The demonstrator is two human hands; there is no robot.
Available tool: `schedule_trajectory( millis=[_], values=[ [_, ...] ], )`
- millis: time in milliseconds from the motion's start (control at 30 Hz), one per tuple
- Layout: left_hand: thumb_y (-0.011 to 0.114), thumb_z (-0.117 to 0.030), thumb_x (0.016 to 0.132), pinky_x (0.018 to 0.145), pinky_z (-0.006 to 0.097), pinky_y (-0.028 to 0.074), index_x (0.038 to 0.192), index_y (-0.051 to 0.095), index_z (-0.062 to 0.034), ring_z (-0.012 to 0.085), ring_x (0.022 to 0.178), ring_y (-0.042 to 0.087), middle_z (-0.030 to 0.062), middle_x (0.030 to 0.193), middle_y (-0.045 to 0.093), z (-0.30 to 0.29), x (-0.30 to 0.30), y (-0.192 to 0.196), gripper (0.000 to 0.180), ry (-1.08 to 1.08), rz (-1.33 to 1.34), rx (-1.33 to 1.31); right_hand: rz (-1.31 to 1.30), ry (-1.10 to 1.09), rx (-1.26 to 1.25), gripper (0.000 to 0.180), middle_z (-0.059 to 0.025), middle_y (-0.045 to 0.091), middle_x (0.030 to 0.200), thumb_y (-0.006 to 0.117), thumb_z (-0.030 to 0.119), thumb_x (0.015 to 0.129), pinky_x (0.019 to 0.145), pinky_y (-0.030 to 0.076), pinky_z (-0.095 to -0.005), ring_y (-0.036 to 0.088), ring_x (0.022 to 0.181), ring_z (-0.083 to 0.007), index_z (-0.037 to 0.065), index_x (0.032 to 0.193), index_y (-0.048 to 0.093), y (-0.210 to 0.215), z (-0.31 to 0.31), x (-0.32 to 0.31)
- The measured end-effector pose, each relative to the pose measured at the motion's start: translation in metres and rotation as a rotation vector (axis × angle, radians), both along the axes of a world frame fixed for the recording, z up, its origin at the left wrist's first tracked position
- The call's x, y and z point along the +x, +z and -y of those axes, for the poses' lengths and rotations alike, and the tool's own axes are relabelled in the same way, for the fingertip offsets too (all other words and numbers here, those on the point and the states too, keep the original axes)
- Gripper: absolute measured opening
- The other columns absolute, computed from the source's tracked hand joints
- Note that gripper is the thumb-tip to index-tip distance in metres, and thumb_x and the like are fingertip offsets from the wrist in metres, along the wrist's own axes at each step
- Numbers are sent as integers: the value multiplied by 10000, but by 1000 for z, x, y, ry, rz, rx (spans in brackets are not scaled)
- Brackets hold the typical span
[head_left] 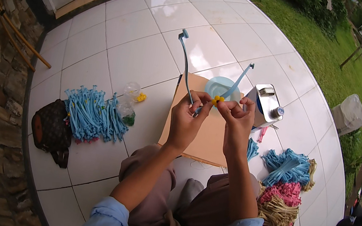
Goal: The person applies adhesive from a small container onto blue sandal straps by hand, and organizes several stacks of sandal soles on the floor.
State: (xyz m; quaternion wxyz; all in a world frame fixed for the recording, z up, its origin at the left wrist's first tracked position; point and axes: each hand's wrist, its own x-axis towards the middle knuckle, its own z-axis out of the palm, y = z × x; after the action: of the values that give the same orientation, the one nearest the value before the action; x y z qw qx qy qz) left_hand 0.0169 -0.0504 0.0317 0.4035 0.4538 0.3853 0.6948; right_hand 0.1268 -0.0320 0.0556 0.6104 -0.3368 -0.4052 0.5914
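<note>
My left hand [188, 117] is closed on a light blue flip-flop strap [186, 58], whose two arms rise in a V, each with a plug at its tip. At the strap's middle sits a small yellow flower-shaped piece [218, 99]. The fingers of my right hand [237, 119] pinch at that flower from the other side, close to the strap's right arm. Both hands are raised over a brown board [200, 138] in front of my knees. Just beyond them a pale blue dish [212, 84] rests at the board's far edge.
A metal can [265, 103] stands right of the board. Blue strap bundles [93, 114] lie left, beside a dark bag [52, 124] and clear plastic bags with yellow pieces [141, 98]. Blue, pink [284, 193] and tan bundles [278, 212] are piled right, near a dark chair.
</note>
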Motion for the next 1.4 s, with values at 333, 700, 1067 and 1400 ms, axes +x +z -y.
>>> schedule_trajectory(
  millis=[333,700,1067,1400],
  values=[
    [566,19,827,664,195,444,714,331,-72,57,764,506,71,924,560,2,-3,3,276,-1,-22,-4,90,-46,33,444,-101,602,789,674,6,752,679,444,-222,581,733,-139,79,953,284,0,0,-4],
    [569,16,821,650,194,446,714,330,-70,58,738,497,76,933,553,3,-6,3,275,5,32,-18,-85,22,-10,432,-97,591,798,654,-12,760,718,450,-237,584,762,-146,78,965,285,0,-2,0],
    [581,9,810,582,189,428,664,323,-57,51,719,512,66,871,586,3,-5,3,303,20,11,6,3,1,13,444,-97,598,780,673,4,751,684,454,-230,588,728,-143,80,946,281,-1,-1,-4],
    [573,23,806,595,198,429,667,328,-66,56,692,495,70,884,578,3,-16,5,296,-148,18,-6,97,-55,10,456,-57,575,728,703,41,736,598,424,-199,535,667,-99,90,925,291,-3,1,-3]
  ],
)
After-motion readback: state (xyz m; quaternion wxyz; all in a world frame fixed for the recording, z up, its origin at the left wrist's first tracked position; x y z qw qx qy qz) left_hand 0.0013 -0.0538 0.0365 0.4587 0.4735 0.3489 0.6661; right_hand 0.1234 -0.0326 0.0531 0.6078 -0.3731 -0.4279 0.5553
